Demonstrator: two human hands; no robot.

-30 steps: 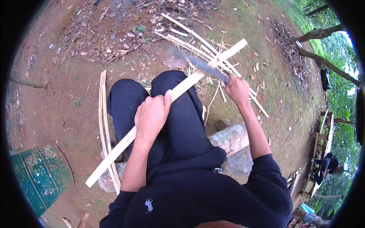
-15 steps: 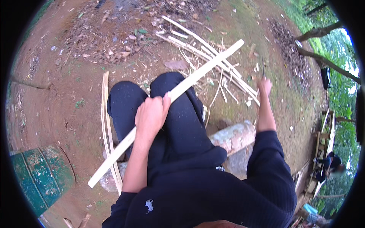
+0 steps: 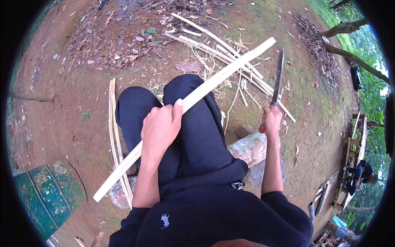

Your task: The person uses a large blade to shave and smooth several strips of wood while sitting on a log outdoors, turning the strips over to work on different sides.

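Observation:
My left hand (image 3: pixel 161 123) is closed round a long pale wooden strip (image 3: pixel 222 78). The strip lies slantwise over my thighs, its far end up to the right and its near end down to the left. In my right hand (image 3: pixel 271 119), off to the right of my knees, is a machete (image 3: pixel 279 76). Its dark blade points away from me and stands apart from the strip. The handle is mostly hidden by my fingers, with a reddish end showing below them. Past the strip, several split wooden strips (image 3: pixel 214 51) lie on the ground among thin shavings.
Two more strips (image 3: pixel 113 111) lie left of my legs. A pale log (image 3: pixel 249 147) and a grey stone (image 3: pixel 259 175) are beside my right hip. A green metal drum (image 3: pixel 49 193) lies at lower left. Another person (image 3: pixel 360 175) is far right near a wooden bench (image 3: pixel 349 148).
My right hand has come nearer to my body and a little left, and the machete blade now shows fully upright. The strip in my left hand has shifted slightly up to the right.

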